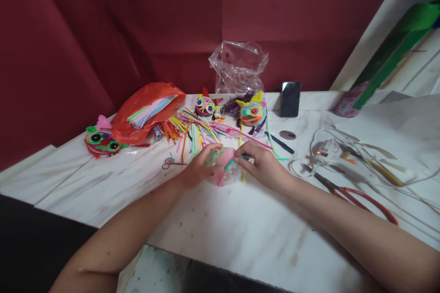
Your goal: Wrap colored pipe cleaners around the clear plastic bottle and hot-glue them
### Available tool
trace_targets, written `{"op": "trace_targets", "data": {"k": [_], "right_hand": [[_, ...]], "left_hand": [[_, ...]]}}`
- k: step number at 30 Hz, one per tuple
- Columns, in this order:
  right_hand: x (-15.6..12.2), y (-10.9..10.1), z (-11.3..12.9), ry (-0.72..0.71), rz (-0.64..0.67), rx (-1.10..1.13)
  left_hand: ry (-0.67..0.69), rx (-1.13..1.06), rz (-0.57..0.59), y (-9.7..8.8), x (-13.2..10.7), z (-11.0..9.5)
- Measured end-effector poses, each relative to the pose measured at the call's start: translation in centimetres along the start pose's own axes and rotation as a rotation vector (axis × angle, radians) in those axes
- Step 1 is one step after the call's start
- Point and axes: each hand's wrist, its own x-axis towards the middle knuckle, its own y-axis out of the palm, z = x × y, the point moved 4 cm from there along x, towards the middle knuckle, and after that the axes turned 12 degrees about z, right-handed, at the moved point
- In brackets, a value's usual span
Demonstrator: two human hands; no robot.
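A clear, rounded plastic piece with pink and green strips on it sits at the middle of the table's near part. My left hand is wrapped round its left side. Pinched in the fingers of my right hand is a teal pipe cleaner, whose end lies against the pink strips. A yellow pipe cleaner lies just beyond the rounded piece. Behind my hands spreads a pile of coloured pipe cleaners. Small scissors rest left of my left hand.
Decorated animal heads stand at the back: a red-green one, a small one, and a blue-orange one. A red bag, clear bag and phone are there too. Red-handled scissors and white cables lie right.
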Motion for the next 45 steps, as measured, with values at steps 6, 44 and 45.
{"op": "trace_targets", "data": {"k": [6,44,45], "right_hand": [[0.0,-0.2,0.0,-0.012,0.004,-0.006],[0.0,-1.1,1.7,-0.256,0.041,-0.258],[-0.1,-1.1,1.8,-0.262,0.042,-0.270]], "left_hand": [[0.014,0.017,0.022,0.2,0.0,-0.3],[-0.024,-0.006,-0.002,0.4,0.1,0.6],[-0.026,0.002,-0.001,0.4,0.1,0.4]]}}
